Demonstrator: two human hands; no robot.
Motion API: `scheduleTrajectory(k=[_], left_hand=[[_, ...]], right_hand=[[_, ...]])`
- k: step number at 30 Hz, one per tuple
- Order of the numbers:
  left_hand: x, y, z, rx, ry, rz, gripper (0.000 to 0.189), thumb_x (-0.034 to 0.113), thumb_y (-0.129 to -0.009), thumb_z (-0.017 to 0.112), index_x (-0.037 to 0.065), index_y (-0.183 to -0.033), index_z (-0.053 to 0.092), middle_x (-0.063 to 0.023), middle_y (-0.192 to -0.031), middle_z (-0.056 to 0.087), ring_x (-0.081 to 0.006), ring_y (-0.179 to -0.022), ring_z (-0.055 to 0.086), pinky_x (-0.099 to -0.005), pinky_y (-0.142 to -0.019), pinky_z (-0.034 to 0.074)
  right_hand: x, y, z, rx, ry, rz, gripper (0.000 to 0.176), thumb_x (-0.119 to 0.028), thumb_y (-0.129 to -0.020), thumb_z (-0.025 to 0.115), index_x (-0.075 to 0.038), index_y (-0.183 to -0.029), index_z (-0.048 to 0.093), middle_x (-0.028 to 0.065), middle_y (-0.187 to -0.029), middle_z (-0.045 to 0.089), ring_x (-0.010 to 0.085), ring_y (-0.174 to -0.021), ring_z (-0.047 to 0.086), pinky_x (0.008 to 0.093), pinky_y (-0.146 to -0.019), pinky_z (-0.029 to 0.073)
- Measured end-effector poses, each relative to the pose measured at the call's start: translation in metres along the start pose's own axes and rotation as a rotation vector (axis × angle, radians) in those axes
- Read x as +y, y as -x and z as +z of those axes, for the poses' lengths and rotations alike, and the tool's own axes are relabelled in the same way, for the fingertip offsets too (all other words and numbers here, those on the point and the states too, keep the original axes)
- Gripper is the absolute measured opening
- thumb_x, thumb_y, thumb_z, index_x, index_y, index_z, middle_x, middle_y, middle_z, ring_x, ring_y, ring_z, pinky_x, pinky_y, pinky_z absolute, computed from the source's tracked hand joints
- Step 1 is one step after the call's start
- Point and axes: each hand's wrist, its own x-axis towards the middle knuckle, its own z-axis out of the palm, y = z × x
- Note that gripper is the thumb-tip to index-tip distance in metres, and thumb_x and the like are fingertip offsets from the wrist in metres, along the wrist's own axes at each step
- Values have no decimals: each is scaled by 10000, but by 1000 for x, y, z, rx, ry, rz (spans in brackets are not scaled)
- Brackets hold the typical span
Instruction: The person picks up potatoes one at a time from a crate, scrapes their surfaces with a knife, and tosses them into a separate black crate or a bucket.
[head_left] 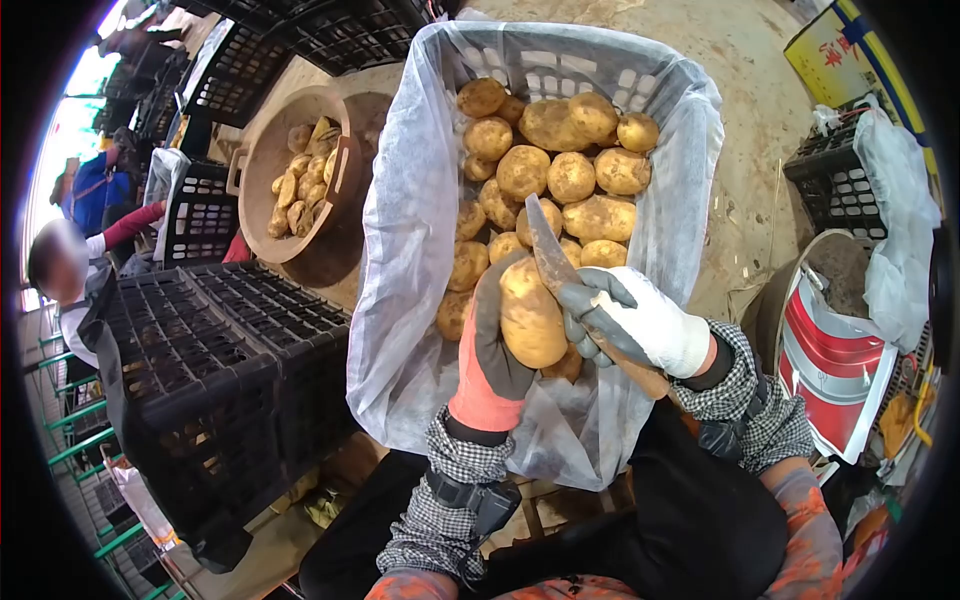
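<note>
My left hand (487, 360), in a red and grey glove, grips a large yellow potato (531, 315) over the near end of a lined crate. My right hand (640, 322), in a white and grey glove, holds a knife (547, 245) with a wooden handle; its blade points up and away and lies against the potato's top right side. Below both hands, the crate (640, 60) with its white liner (410, 230) holds several whole potatoes (560, 165).
A round basin (262, 165) with cut potato pieces sits at the left behind black plastic crates (215, 360). Another person (70, 270) is at the far left. A red and white bag (835, 355) and a black crate (840, 185) with white plastic stand at the right.
</note>
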Motion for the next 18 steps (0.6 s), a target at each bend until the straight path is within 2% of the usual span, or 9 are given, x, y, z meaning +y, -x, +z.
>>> scheduleTrajectory(k=[1,2,5,8,12,15,16,18], left_hand=[[-2,1,-1,43,-340,91,671,402,-908,578,-11,-1377,337,-150,-1265,517,-236,-1155,537,-324,-952,458],[-2,1,-1,44,-342,89,671,402,-908,578,-11,-1377,337,-150,-1265,517,-236,-1155,537,-324,-952,458],[4,0,2,35,471,-110,877,342,-756,755,18,-1424,290,-118,-1340,455,-225,-1241,460,-363,-1028,389],[12,3,-1,-56,325,-142,892,318,-723,758,23,-1425,291,-102,-1361,428,-201,-1265,426,-361,-1060,345],[18,6,2,-10,257,-159,871,317,-729,730,13,-1419,294,-105,-1346,435,-192,-1255,431,-344,-1060,338],[19,3,1,-34,146,-141,891,347,-722,736,0,-1415,298,-99,-1344,435,-191,-1249,432,-339,-1058,333],[15,0,2,-28,150,-59,880,339,-724,735,-3,-1412,305,-101,-1338,444,-194,-1244,438,-338,-1054,340],[12,-2,3,-16,155,28,870,330,-727,734,-7,-1409,312,-104,-1332,453,-196,-1239,444,-338,-1049,346]], right_hand=[[0,1,1,-2,-2,3,343,-328,-951,506,5,-994,576,43,-719,593,113,-627,598,265,-525,481],[-1,2,2,17,-20,-4,366,-355,-949,512,5,-980,576,40,-711,587,115,-618,593,265,-523,478],[-6,3,3,37,-12,35,413,-407,-944,520,2,-942,574,38,-694,579,115,-589,574,266,-515,467],[-7,3,1,-8,51,65,440,-440,-942,519,-6,-891,569,37,-673,574,111,-551,542,269,-503,449],[-9,4,-1,-181,88,-6,440,-447,-944,516,-20,-846,557,35,-650,560,102,-524,502,268,-492,426],[-16,5,0,-191,177,62,438,-444,-944,519,-23,-826,551,27,-643,552,96,-538,508,267,-497,428],[-15,6,3,-191,179,60,438,-444,-944,519,-23,-826,551,27,-643,552,96,-538,508,267,-497,428],[-10,9,7,50,-208,46,430,-435,-944,524,-28,-808,556,22,-646,559,89,-558,514,262,-502,429]])
